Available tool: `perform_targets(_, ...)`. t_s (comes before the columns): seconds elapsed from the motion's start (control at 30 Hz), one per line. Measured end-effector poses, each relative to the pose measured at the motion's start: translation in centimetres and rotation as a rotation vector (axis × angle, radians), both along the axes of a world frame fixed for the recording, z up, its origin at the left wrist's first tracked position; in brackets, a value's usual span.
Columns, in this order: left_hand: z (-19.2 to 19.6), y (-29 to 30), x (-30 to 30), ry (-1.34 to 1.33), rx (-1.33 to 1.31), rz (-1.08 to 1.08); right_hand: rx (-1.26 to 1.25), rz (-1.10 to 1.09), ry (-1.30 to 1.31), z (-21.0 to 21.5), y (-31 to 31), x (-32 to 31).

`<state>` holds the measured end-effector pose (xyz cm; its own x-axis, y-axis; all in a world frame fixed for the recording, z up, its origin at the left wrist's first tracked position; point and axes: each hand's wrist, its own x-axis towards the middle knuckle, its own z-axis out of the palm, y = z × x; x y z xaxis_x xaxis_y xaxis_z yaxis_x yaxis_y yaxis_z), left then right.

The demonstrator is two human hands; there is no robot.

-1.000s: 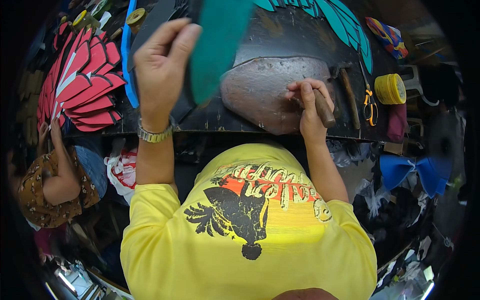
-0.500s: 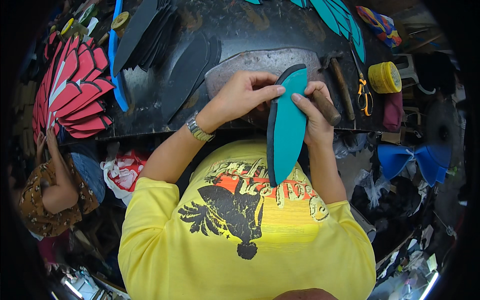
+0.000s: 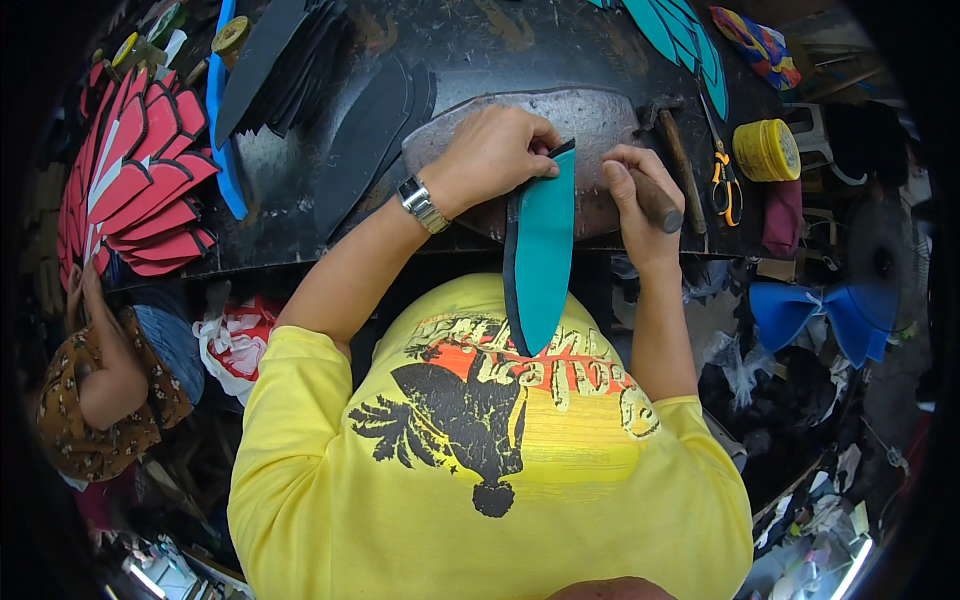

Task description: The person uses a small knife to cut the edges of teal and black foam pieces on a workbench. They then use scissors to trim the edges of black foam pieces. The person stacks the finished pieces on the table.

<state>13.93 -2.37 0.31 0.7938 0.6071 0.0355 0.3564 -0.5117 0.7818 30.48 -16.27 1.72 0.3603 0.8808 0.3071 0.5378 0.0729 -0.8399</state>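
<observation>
My left hand [image 3: 497, 155], with a wristwatch at its wrist, pinches the top of a teal leaf-shaped sheet piece [image 3: 545, 255]. A black strip runs along the piece's left edge, and its lower tip hangs over my yellow shirt. Off to the right, my right hand [image 3: 640, 195] is wrapped round a wooden-handled tool [image 3: 657, 207]; its working end is hidden. That hand is apart from the teal piece. Beneath both hands lies a worn grey slab [image 3: 590, 125] at the table's near edge.
A hammer [image 3: 683, 170], orange-handled scissors [image 3: 725, 190] and a yellow tub [image 3: 766, 152] stand or lie rightward. Black cut pieces [image 3: 365, 130], a blue strip [image 3: 228, 170] and fanned red pieces [image 3: 150, 190] are leftward. Teal pieces [image 3: 685, 40] lie far right. Another person's arm [image 3: 110, 365] shows left.
My right hand has let go of the teal piece and moved slightly away, keeping the wooden-handled tool. My left hand has shifted the piece a little left and turned it narrower to view.
</observation>
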Motion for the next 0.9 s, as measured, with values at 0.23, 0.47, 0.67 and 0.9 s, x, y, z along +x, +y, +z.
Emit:
perform_targets(0.23,-0.5,0.2,0.1,-0.060,0.017,0.021,-0.095,0.036,0.238,-1.3,0.6,0.6)
perform_targets(0.47,-2.4,-1.3,0.0,-0.284,0.384,0.002,0.121,0.029,0.614,-3.0,1.9,1.5)
perform_targets(0.67,-2.8,-1.6,0.1,-0.343,0.414,-0.054,0.076,0.005,0.462,-4.0,2.0,1.7)
perform_targets(0.9,-2.8,-1.6,0.0,-0.346,0.393,-0.060,0.097,-0.006,0.482,-4.1,1.6,1.7)
